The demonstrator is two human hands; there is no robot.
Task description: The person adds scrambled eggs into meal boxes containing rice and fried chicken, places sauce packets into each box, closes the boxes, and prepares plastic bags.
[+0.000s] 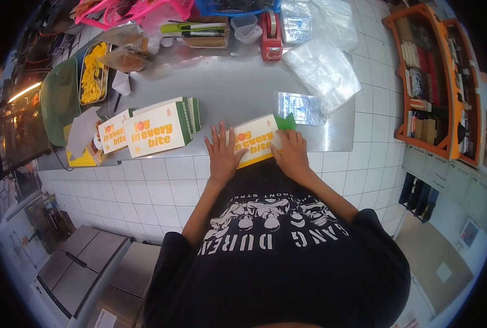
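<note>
A white takeaway box (253, 139) printed "joy in every bite", with yellow lower edge, lies at the counter's near edge, close to my body. Its green end flap (287, 122) sticks out at the right. My left hand (221, 151) rests at the box's left end, fingers stretched and spread, the thumb reaching onto the front. At the other end, my right hand (291, 153) grips the box by the flap, fingers bent over it. Left of my hands stand several matching boxes (158, 128) in a row, with green sides, and another box (114, 133) beside them.
A metal tray of yellow food (93, 71) sits at the far left. Along the back are a pen box (202, 34), a red tape dispenser (271, 35) and clear plastic bags (323, 71). A blue-printed packet (298, 108) lies right of the box. An orange shelf (429, 82) stands farther right.
</note>
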